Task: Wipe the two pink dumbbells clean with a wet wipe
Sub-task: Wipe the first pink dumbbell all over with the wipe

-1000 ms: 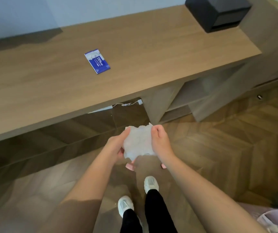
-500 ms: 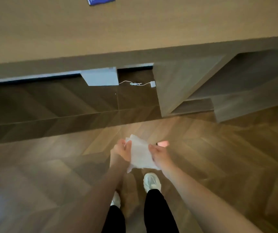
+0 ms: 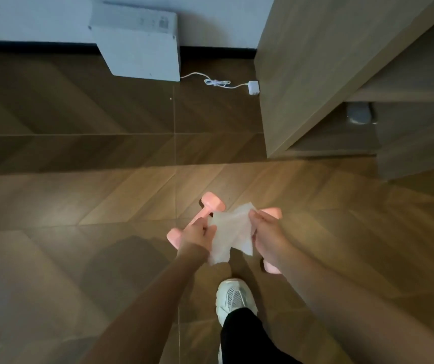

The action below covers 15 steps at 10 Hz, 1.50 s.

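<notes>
listing item 1, what is it? – a
wet wipe [image 3: 230, 232], 1 sheet, stretched between both hands above the floor. left hand [image 3: 197, 233] pinches its left edge, right hand [image 3: 265, 232] pinches its right edge. – b
item 2? – a
2 pink dumbbells on the wood floor [image 3: 79, 200], under the hands. left dumbbell [image 3: 210, 203] lies slanted, near head partly behind the left wrist. right dumbbell [image 3: 272, 214] mostly hidden by the right hand; only its 2 heads show. – b
other stock? – a
1 white box [image 3: 142, 48] at the far wall, 1 white cable [image 3: 216, 82] running right to a small plug [image 3: 253, 88] beside the wooden cabinet [image 3: 315, 61]. 1 pale shoe [image 3: 234, 298], near. – b
</notes>
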Each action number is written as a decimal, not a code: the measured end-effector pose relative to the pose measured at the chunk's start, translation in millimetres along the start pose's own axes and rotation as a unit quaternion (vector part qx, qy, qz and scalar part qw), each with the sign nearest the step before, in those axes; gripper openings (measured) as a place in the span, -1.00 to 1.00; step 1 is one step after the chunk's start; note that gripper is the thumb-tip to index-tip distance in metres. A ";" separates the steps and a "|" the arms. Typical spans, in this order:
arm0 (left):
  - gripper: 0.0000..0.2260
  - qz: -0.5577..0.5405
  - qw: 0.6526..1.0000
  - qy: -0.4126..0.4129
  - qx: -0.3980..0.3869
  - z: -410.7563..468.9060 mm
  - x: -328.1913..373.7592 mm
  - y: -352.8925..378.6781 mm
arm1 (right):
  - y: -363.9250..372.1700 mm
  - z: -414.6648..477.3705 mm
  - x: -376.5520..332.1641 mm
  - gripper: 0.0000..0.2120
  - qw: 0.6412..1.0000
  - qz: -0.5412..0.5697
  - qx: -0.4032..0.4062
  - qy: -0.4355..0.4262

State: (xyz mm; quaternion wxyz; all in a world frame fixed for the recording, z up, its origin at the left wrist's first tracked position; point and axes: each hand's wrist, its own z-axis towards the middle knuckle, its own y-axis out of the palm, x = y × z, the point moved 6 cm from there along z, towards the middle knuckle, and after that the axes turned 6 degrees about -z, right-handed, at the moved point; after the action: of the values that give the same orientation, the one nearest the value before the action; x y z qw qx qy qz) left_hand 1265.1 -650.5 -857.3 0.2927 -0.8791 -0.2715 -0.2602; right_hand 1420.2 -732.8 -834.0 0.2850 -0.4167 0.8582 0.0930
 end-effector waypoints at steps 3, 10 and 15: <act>-0.76 0.110 0.980 0.105 0.125 101.5 -50.3 6.7 | -11.2 87.7 12.0 -0.64 0.986 -0.163 0.027 0.011; -0.85 -0.002 0.996 0.083 0.021 35.2 28.7 -42.0 | 10.3 -16.6 -79.7 -0.79 0.907 -0.292 0.040 -0.300; -0.88 -0.192 0.969 0.152 0.044 -88.8 27.8 -52.4 | 43.6 -176.7 -84.1 -0.64 0.831 -0.370 -0.077 -0.409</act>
State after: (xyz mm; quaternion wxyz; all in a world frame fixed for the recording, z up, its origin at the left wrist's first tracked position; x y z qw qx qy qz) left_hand 1225.5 -664.0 -759.0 0.3139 -0.7468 -0.3987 -0.4298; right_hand 1355.2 -719.6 -644.8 0.5901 -0.6477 0.4348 0.2080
